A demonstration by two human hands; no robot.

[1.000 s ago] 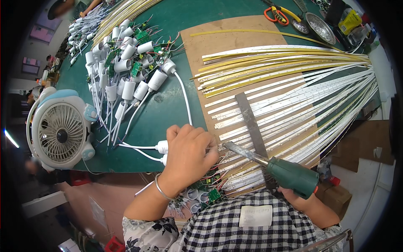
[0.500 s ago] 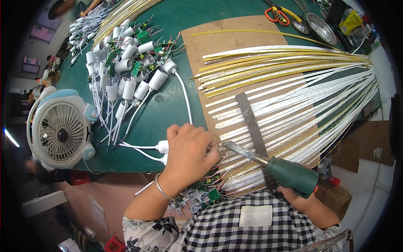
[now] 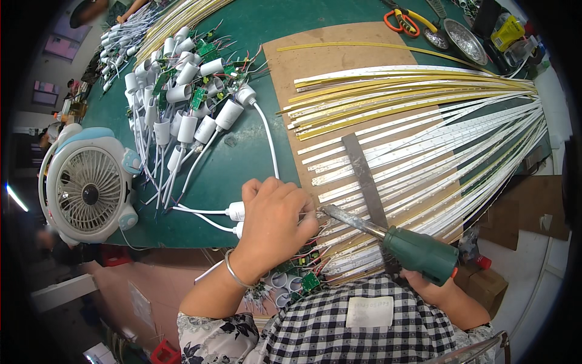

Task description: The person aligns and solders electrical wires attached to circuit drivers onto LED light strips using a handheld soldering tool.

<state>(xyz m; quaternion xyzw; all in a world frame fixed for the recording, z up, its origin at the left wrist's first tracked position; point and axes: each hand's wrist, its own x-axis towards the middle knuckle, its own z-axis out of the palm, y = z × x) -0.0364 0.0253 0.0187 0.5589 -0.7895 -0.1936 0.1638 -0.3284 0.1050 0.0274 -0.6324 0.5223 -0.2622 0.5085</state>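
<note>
the green tabletop (image 3: 254,24) is largely taken up: a brown board (image 3: 303,67) at centre carries a wide fan of white and yellow led strips (image 3: 424,115), held down by a dark metal bar (image 3: 364,176) laid across them. how many strip ends are already soldered cannot be told from this view. a large heap of white lamp caps with green circuit boards (image 3: 182,91) lies to the upper left, judged as work yet to be joined; a few more caps sit at the near edge under the wrist. a white desk fan (image 3: 85,188) stands at the left edge.

the left hand (image 3: 273,224) is closed, its grip pinched on a small wired part at the near strip ends, beside a white cable connector (image 3: 236,211). the right hand (image 3: 436,288) is clamped around the green soldering iron (image 3: 418,252), its tip touching that joint.

open room is scarce: a bare green patch between heap and board, little at the near edge.
</note>
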